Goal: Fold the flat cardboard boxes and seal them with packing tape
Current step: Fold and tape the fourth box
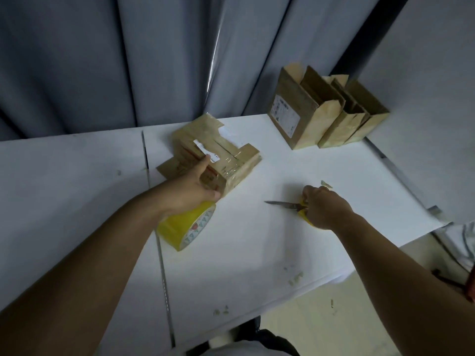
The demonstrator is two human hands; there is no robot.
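Left hand [191,185] grips near end of flat-box stack [231,160], ctr of table [257,253], long axis running away toward curtain [154,60]; white label [203,147] print too blurred to read. Right hand [325,209] clasps yellow-handled scissors [282,204], blades pointing left. Tape roll [180,227] lies under left wrist, core logos illegible.

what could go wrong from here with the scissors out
The scissors in the right hand point their blade tips toward the left hand gripping the box, so a quick move might nick it. The tape roll sits right under the left wrist and might get knocked along the table.
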